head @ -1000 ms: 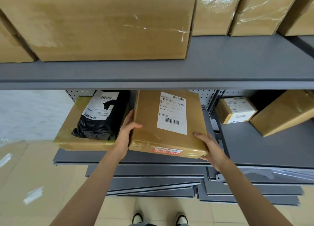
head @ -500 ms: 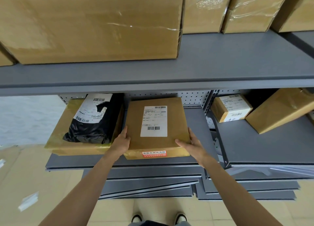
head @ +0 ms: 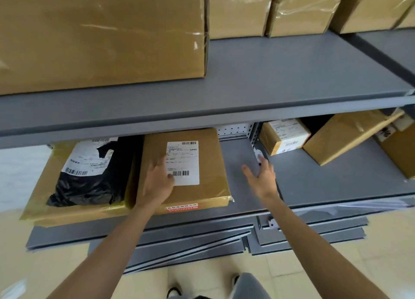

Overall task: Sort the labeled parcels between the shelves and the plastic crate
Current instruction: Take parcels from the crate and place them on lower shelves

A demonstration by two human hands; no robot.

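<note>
**Flat parcel lying on lower shelf, left hand resting on it, right hand off**

I'm seeing the flat brown parcel (head: 197, 170) lying label-up on the lower shelf (head: 314, 181), around 12 o'clock from my feet. Its white shipping label (head: 183, 162) is facing up and a red strip is showing on its near edge.

The left hand (head: 158, 181) is lying flat on the parcel's top, fingers straight, thumb reaching onto the label's lower left corner. Pressing or just resting, I can't tell. It's gripping nothing.

The right hand (head: 261, 178) is hovering over bare shelf at 3 o'clock of the parcel, fingers spread and relaxed, holding nothing and clear of the parcel's right edge.

At 9 o'clock of the parcel, a black poly bag (head: 89, 179) with its own label is sitting on a wide yellowish-wrapped package (head: 45, 206); that package is touching or just beside the parcel's left edge.

Further out at 2 o'clock, across the perforated upright, a small labeled box (head: 284, 136) and a tilted brown box (head: 343, 136) are sitting on the neighbouring shelf bay.

The upper shelf (head: 247, 85) is carrying a large taped carton (head: 101, 35) at 11 o'clock.
</note>
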